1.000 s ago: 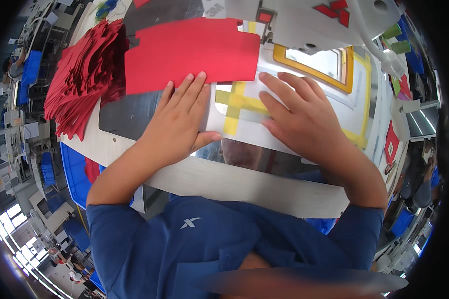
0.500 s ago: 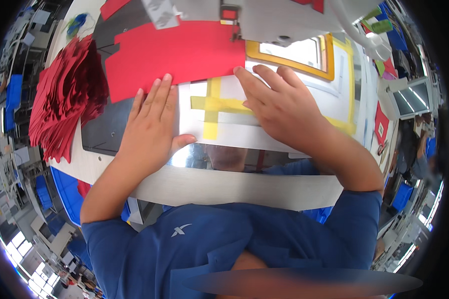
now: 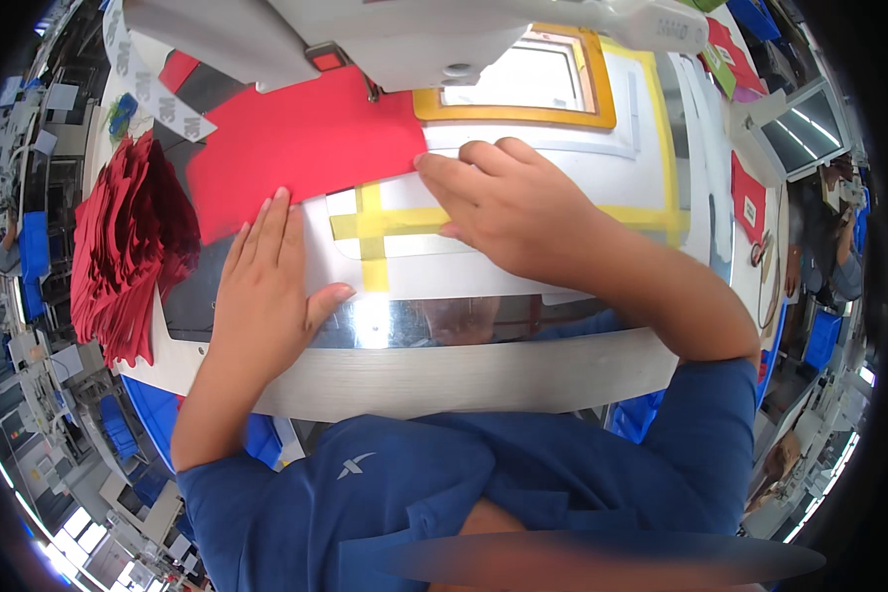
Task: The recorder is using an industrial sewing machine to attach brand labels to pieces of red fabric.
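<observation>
Head view, read as a dial with its hub at the middle: the red panel (image 3: 306, 138) lies flat at eleven o'clock, its twelve o'clock side running under the pale sewing machine (image 3: 395, 44). The left hand (image 3: 259, 306), at nine o'clock, is spread flat and palm down, its fingertips resting on the panel's near edge and its thumb held out toward three. At one o'clock the right hand (image 3: 508, 212) is half-open, fingers loosely bent, the index fingertip touching the panel's four o'clock corner and the thumb apart from it. Just beneath that corner, a white sheet (image 3: 464, 271) bears crossed yellow tape (image 3: 373, 222). An orange frame (image 3: 599, 79) sits between twelve and one, near the machine. Toward nine, a thick stack of red pieces (image 3: 128, 252) stands near the left hand. A pale printed strip (image 3: 150, 89) hangs at ten, its lower end over the panel.
</observation>
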`<action>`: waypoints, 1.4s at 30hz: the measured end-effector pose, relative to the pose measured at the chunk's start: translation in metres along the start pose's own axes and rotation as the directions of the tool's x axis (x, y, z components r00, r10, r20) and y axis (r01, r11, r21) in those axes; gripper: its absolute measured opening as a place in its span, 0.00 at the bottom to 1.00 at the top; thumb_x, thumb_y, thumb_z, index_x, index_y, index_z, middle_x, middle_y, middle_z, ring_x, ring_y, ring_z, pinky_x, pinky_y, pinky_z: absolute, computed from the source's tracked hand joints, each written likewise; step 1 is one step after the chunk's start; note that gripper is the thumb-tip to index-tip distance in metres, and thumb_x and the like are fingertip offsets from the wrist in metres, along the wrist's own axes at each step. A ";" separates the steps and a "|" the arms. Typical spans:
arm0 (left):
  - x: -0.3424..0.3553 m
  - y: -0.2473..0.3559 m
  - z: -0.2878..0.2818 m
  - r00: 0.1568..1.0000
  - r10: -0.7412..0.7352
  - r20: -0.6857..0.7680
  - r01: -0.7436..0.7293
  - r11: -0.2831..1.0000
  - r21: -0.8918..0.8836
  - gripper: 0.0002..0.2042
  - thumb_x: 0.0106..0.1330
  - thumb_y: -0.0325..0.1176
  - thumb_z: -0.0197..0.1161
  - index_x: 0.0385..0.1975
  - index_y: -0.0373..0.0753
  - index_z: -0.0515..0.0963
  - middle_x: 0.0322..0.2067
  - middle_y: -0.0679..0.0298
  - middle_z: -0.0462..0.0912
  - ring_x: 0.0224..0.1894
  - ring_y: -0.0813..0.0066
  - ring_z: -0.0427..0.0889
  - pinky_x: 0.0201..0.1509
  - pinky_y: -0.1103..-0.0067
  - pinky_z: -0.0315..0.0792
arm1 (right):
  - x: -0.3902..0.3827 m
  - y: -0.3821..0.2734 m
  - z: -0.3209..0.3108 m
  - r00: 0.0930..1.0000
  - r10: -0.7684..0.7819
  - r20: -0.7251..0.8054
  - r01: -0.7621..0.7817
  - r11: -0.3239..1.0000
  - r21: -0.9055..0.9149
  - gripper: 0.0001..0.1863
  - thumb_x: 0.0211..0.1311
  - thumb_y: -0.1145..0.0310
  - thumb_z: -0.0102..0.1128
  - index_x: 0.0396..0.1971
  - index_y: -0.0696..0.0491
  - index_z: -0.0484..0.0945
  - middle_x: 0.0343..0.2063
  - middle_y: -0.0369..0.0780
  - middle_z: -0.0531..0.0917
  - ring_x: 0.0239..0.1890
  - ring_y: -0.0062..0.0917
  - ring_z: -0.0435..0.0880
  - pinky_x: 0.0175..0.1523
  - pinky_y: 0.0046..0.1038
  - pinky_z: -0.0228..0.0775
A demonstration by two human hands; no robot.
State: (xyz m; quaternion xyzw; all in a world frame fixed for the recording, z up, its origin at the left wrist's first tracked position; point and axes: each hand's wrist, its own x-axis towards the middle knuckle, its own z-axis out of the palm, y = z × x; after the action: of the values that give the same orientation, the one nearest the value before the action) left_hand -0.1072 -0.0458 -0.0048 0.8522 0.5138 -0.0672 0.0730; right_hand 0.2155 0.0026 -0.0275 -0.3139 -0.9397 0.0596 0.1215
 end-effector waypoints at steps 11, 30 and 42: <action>-0.013 -0.002 0.013 0.995 -0.094 -0.044 0.091 0.995 -0.050 0.45 0.82 0.63 0.47 0.78 0.22 0.58 0.80 0.36 0.56 0.80 0.35 0.61 0.83 0.53 0.57 | -0.003 0.019 0.009 0.969 -0.144 -0.199 0.082 0.953 -0.293 0.09 0.68 0.64 0.66 0.34 0.49 0.92 0.57 0.39 0.86 0.48 0.27 0.79 0.49 0.30 0.66; 0.081 0.046 0.007 0.976 0.188 -0.109 -0.193 0.980 -0.041 0.45 0.74 0.57 0.63 0.77 0.23 0.60 0.78 0.35 0.60 0.79 0.35 0.62 0.84 0.50 0.54 | -0.136 0.062 -0.042 0.934 0.320 -0.156 -0.355 0.867 -0.348 0.15 0.71 0.65 0.67 0.49 0.60 0.87 0.59 0.40 0.85 0.62 0.36 0.80 0.66 0.40 0.71; 0.082 0.054 0.012 0.958 0.266 -0.111 -0.273 0.960 -0.058 0.41 0.68 0.47 0.72 0.78 0.36 0.66 0.79 0.37 0.58 0.79 0.32 0.61 0.81 0.47 0.56 | -0.139 0.060 -0.042 0.933 0.328 -0.145 -0.352 0.917 -0.191 0.12 0.69 0.66 0.69 0.45 0.57 0.84 0.61 0.46 0.85 0.66 0.39 0.82 0.70 0.44 0.73</action>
State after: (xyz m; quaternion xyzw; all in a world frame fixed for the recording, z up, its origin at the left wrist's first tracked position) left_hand -0.0216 -0.0023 -0.0286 0.9134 0.3979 0.0058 0.0859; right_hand 0.3694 -0.0320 -0.0248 -0.4865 -0.8636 -0.0388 0.1266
